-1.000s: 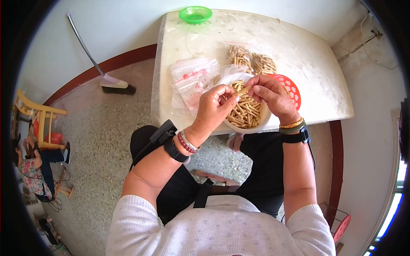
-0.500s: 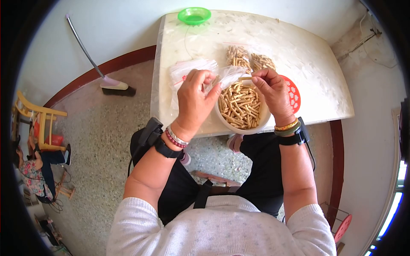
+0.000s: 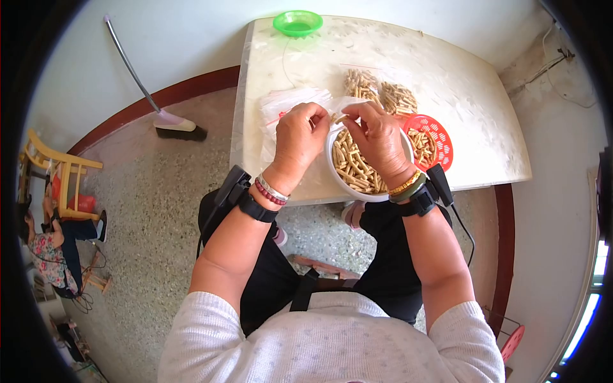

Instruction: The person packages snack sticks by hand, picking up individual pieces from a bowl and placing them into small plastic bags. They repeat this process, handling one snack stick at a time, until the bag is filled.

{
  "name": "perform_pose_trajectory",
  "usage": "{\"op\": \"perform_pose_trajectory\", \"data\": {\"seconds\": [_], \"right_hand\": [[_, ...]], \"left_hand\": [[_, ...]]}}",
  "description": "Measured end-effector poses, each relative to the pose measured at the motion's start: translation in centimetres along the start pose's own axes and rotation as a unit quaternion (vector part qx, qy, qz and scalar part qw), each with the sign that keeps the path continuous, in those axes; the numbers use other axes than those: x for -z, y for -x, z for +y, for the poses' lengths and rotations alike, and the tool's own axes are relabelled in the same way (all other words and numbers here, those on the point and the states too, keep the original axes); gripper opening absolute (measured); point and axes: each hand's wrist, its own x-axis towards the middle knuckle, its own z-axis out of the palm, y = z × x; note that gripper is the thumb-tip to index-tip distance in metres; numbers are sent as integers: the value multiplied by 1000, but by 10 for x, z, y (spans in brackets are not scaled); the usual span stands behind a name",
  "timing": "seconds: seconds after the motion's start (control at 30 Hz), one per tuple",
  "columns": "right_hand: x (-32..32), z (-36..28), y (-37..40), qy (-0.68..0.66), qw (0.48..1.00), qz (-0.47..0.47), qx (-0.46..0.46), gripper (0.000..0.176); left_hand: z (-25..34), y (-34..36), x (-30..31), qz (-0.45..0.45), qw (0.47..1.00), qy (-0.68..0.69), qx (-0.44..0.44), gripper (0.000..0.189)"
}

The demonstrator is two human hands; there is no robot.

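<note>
My left hand is pinched closed on the edge of a clear plastic bag, which shows partly behind my fingers. Close beside it, my right hand has thumb and fingers together on a short, pale brown dried stick at the bag's mouth. Both hands are over the far rim of a white bowl full of similar dried sticks. My right hand hides part of the bowl's contents.
A red perforated basket with more sticks stands right of the bowl. Behind are two filled bags; flat plastic bags lie left. A green bowl sits at the table's far edge. A broom leans on the wall; another person sits far left.
My right hand has moved left, bringing the stick to the bag beside my left hand. The red basket's sticks, hidden before, now show. The bag is more covered by my hands.
</note>
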Motion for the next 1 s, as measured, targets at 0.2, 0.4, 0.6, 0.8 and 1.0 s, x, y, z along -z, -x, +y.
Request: {"op": "perform_pose_trajectory", "data": {"seconds": [0.2,0.4,0.6,0.8,1.0], "right_hand": [[3,5,-3,-31,993,87,-75,22],[28,42,14,82,980,-26,-179,19],[37,67,34,133,946,-214,-204,14],[26,54,36,248,906,-285,-192,17],[14,60,37,298,892,-294,-173,10]], "left_hand": [[-1,-1,1,8,1000,22,21,7],[-1,4,-1,3,1000,23,-2,7],[-1,6,-5,0,1000,11,-22,8],[3,11,-4,0,999,9,-43,16],[10,12,-1,9,996,64,-67,18]]}}
